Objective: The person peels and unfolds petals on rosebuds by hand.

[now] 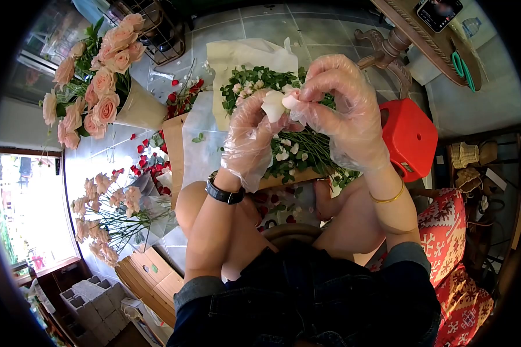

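Both my hands wear thin clear plastic gloves and meet in front of me over a heap of greenery. My left hand (250, 136) is closed around a small white-pink rose (273, 106), its bloom showing above the fingers; the stem is hidden. With thumb and forefinger my right hand (347, 107) pinches a pale pink petal (293, 98) at the right side of the bloom. I cannot tell whether that petal is still attached. Below the hands lie leafy stems (298, 151) with small pale blooms (248, 88), on paper wrapping (220, 55).
Left stands a bucket (142, 107) of peach roses (105, 81); more peach roses (101, 214) lie below it. Red petals (150, 168) litter the tiles. A red stool (410, 139) stands right, beneath a wooden table (414, 26) bearing a phone (440, 13) and green-handled scissors (462, 69).
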A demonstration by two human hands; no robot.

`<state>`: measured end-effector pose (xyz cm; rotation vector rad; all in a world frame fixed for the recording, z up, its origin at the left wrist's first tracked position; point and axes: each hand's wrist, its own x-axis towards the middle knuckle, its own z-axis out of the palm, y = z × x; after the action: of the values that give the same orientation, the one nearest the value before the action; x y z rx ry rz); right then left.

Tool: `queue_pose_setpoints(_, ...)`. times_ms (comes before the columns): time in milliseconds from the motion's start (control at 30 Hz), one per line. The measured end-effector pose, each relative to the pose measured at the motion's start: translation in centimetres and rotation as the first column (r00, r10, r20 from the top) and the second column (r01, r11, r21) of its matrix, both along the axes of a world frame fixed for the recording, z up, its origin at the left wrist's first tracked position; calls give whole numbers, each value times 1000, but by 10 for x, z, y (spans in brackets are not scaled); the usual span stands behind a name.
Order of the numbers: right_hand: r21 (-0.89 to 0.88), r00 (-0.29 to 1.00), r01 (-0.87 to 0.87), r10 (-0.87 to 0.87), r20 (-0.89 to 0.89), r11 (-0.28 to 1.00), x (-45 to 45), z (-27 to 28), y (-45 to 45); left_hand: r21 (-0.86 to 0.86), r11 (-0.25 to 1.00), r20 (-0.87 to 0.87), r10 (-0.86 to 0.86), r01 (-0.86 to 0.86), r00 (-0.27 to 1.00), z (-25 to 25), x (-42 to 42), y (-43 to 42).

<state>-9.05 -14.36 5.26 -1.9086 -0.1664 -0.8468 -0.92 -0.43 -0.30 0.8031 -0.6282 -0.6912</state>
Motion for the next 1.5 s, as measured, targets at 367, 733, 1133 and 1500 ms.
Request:
queue_pose_setpoints(367, -70, 998, 12, -16, -57, 997, -2, 8, 3, 107, 989, -11, 108, -106, 994, 0, -2, -1)
queue_pose_setpoints(733, -470, 948, 319, -283, 148, 823, -1, 2, 2, 88, 996, -143, 6, 7, 990, 2, -7, -4)
queue_pose_setpoints(1133, -571, 897, 438, -289, 336, 695, -2, -2, 0, 124, 992, -134, 3, 13, 991, 6, -10, -2)
queue_pose_setpoints(1500, -404, 966, 227, -153, 208, 886, -7, 9, -6, 18, 981, 98, 190, -193, 977, 3, 1, -1)
